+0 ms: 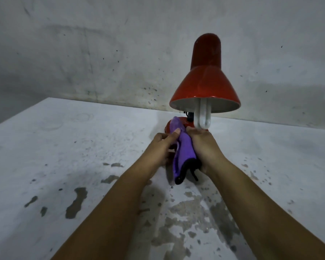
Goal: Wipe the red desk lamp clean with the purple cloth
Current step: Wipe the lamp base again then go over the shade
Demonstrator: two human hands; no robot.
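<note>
1. Your left hand (160, 145) and right hand (202, 145) both clutch the bunched purple cloth with black edging (184, 152).
2. The glossy red metal desk lamp (204, 83) stands just beyond your knuckles; its round base (182, 122) lies directly ahead.
3. The shade hangs above your right hand, so wipe forward and upward.

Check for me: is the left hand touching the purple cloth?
Touching. The head view shows the left hand with its thumb pressed on the purple cloth.
</note>
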